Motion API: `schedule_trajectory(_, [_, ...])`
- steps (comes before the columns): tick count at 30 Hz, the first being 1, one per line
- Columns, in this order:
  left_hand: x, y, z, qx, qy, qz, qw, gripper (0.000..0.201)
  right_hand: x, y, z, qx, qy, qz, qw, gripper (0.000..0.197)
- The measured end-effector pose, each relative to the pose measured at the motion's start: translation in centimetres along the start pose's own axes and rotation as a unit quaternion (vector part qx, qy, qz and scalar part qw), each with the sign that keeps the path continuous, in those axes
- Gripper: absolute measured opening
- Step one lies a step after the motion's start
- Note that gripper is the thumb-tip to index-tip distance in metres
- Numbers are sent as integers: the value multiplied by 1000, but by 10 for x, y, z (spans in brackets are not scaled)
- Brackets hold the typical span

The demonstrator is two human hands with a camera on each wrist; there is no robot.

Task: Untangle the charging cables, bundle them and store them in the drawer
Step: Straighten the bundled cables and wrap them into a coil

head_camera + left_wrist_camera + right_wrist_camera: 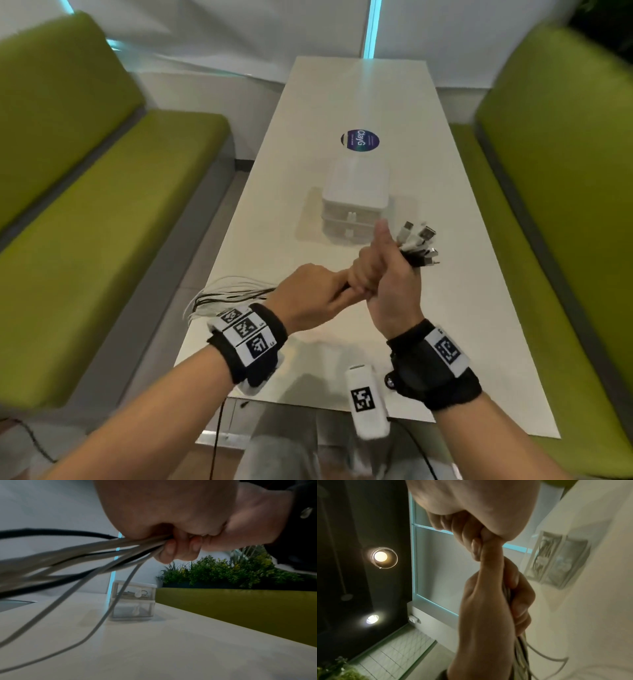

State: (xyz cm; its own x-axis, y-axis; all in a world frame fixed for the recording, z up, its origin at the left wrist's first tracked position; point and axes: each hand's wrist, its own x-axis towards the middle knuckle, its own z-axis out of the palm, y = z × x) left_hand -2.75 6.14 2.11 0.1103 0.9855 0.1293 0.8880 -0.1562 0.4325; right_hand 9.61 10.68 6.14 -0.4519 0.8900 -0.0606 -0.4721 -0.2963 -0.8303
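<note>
Both fists clamped on one bundle of charging cables, held above the counter in front of the drawer box.

Head view: right hand (390, 274) wrapped tight round the charging cables (416, 245), thumb up, white and black plug ends fanning out past the knuckles to the right; left hand (308, 294) closed round the same bundle just beside it, touching the right fist, loose cable lengths trailing left over the edge of the white counter (445, 308); small clear two-tier drawer box (356, 202) standing just beyond the hands, round dark sticker (359, 140) behind it. Left wrist view: fingers (171, 550) curled over grey and black cords streaming out left, blurred; both drawers of the box (133, 600) closed. Right wrist view: both fists stacked on the cords, left hand (488, 608) lower.
</note>
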Motion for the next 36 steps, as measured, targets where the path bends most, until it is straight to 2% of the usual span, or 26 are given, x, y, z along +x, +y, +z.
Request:
schedule_trajectory(3, [12, -1, 3, -37, 8, 41, 998, 37, 5, -6, -6, -38, -12, -9, 999, 57])
schedule_trajectory(6, [15, -6, 13, -37, 5, 46, 998, 39, 7, -6, -14, -52, -7, 0, 999, 58])
schedule_trajectory(10, [25, -6, 18, 24, 13, 33, 999, 60, 13, -12, -22, -17, -6, 16, 1000, 60])
schedule_trajectory(14, [18, -20, 15, 53, -32, -26, 998, 42, 25, -49, -47, 35, 31, -9, 999, 60])
schedule_trajectory(16, [15, -27, 11, 57, -65, -55, 995, 40, 25, -62, -58, 14, 45, -24, 999, 60])
schedule_trajectory(20, [27, -22, 12, 49, -91, -66, 992, 41, 18, -62, -64, -24, 44, -60, 997, 59])
schedule_trajectory(23, [24, -11, 18, 22, -62, -43, 997, 33, 16, -53, -65, -25, 49, -66, 996, 58])
schedule_trajectory(26, [23, 23, 20, -71, -27, 1, 997, 60, 14, -40, -60, -13, 47, -65, 997, 57])
schedule_trajectory(27, [26, 36, 23, -90, -27, 2, 996, 59, 13, -37, -58, -10, 47, -64, 997, 57])
schedule_trajectory(28, [31, 45, 27, -99, -28, -6, 995, 49, 13, -36, -57, -5, 47, -61, 997, 57])
schedule_trajectory(30, [36, 51, 33, -72, -16, -26, 997, 29, 12, -39, -56, -4, 44, -49, 998, 58])
schedule_trajectory(33, [36, 33, 31, -7, -36, -24, 999, 35, 9, -52, -60, -18, 36, -40, 998, 59])
schedule_trajectory(36, [29, 7, 29, 4, -72, -36, 997, 39, 9, -52, -65, -53, 33, -40, 997, 59])
